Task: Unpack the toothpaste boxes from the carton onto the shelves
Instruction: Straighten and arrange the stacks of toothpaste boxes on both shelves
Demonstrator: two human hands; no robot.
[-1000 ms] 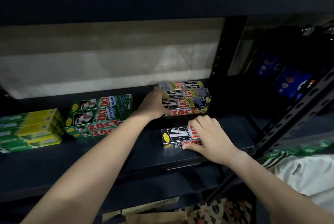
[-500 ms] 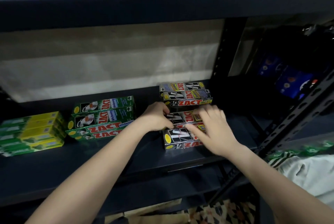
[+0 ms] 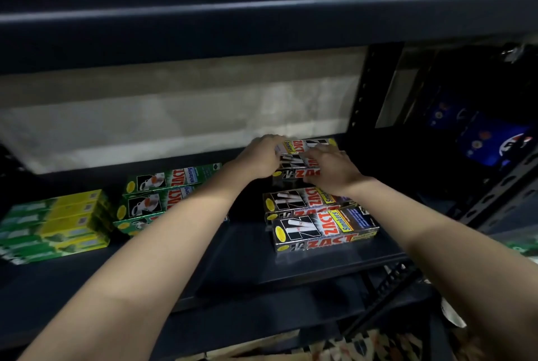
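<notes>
Stacking at the back of the shelf (image 3: 203, 273), head view only: left hand (image 3: 259, 158) braces the left end of the rear black stack (image 3: 302, 156) at about 12 o'clock, fingers curled round the top box's end; right hand (image 3: 332, 170) lies flat over the stack's front, fingers spread. Both are touching boxes, but I cannot tell if either is actually clamped on one. Judgement: squaring the pile so it sits flush and doesn't topple. More black smokers' boxes (image 3: 323, 226) sit nearer the edge, at 3 o'clock from centre. Green whitening boxes (image 3: 163, 194) lie at 9 o'clock, yellow-green boxes (image 3: 55, 223) further left, well apart from the hands. Carton isn't clearly visible. Shelf is dark metal with slotted uprights, an upper shelf (image 3: 262, 11) overhead, a pale wall (image 3: 174, 113) behind; room dim.
</notes>
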